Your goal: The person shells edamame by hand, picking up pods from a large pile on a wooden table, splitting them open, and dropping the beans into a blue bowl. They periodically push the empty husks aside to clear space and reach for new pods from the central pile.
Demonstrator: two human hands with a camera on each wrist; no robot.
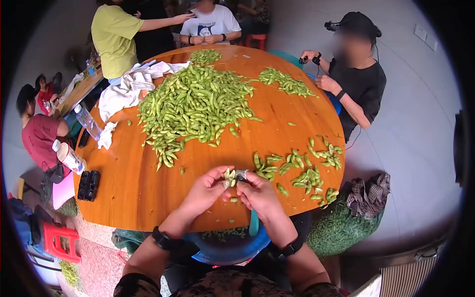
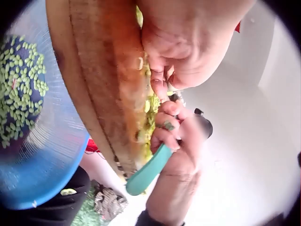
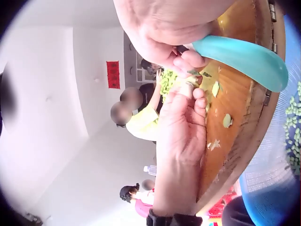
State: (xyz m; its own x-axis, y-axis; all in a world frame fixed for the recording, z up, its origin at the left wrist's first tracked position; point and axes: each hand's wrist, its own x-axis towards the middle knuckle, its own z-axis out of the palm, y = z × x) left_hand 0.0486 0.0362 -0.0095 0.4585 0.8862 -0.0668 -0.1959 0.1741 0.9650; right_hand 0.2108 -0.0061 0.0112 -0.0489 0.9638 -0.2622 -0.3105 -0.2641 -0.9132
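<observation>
Over the near part of the table, my left hand (image 1: pixel 204 190) pinches a split green soybean pod (image 1: pixel 230 177) between thumb and fingers. My right hand (image 1: pixel 260 198) grips a tool with a curved teal handle (image 3: pixel 244 59), which sticks out below the palm. The tool's working end is mostly hidden by the fingers; something grey (image 1: pixel 241 174) shows at the right thumb and forefinger, right beside the pod. Both hands are close together, fingertips nearly meeting. Below the table edge, a blue basin (image 2: pixel 63 176) holds shelled green beans (image 2: pixel 21 80).
A large heap of pods (image 1: pixel 198 101) covers the middle of the wooden table (image 1: pixel 123 198). Loose pods (image 1: pixel 308 178) lie to the right. White cloth (image 1: pixel 121 101), bottles (image 1: pixel 69 157) and a black case (image 1: pixel 89 185) sit left. A person in black (image 1: pixel 361 74) works at the right.
</observation>
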